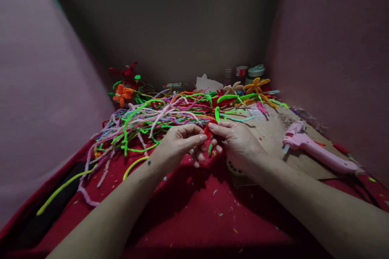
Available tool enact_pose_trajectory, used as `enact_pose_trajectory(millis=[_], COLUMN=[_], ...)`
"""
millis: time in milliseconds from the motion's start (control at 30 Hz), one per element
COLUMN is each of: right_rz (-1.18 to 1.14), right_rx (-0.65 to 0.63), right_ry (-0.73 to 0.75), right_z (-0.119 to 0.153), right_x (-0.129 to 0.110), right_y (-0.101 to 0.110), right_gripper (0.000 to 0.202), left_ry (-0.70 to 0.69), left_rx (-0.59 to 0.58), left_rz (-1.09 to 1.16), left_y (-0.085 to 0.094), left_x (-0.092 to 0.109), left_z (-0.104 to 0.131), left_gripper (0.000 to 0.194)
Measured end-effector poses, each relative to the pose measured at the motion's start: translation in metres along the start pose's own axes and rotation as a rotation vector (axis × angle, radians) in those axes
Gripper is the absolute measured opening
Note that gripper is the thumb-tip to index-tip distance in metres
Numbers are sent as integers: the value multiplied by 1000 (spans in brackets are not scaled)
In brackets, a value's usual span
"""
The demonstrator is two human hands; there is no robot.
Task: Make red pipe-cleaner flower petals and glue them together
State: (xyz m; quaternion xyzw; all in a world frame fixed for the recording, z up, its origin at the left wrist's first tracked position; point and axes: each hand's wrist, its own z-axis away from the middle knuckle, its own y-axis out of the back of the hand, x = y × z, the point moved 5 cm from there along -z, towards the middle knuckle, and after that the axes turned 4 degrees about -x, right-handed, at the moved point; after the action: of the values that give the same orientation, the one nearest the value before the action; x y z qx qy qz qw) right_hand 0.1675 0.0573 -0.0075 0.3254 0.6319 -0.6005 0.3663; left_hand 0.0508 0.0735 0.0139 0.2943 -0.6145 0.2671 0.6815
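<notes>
Between my hands is a small red fuzzy piece (208, 130), which looks like bent pipe cleaner; the fingers cover much of it. My left hand (184, 141) pinches it from the left with thumb and index finger. From the right, my right hand (234, 139) grips it the same way, its other fingers curled below. A short green pipe cleaner (210, 149) shows under the fingertips. Just beyond my hands spreads a tangled heap of pipe cleaners (164, 115) in pink, lilac, green and red.
A pink glue gun (316, 151) lies on a cardboard sheet (267, 129) at right. Orange flower (123, 95) and yellow-orange flower (257, 85) stand behind the heap. A lidded jar (256, 71) is at the back. Scraps dot the red cloth (212, 218); pink cloths hang at both sides.
</notes>
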Motion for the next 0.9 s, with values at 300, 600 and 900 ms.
enact_pose_trajectory(millis=[300,600,900], right_rz=[377,748,150], right_rx=[-124,-9,-73], right_ry=[11,153,183], right_z=[2,2,-1], right_x=[-6,-16,-15], right_y=[-10,-5,-5], right_gripper=[13,25,13], left_ry=[-17,-95,-81], left_rx=[195,261,260], left_rz=[42,-133,-161], left_y=[16,20,11], left_x=[2,5,5], left_z=[-1,-3,0], left_gripper=[12,9,9])
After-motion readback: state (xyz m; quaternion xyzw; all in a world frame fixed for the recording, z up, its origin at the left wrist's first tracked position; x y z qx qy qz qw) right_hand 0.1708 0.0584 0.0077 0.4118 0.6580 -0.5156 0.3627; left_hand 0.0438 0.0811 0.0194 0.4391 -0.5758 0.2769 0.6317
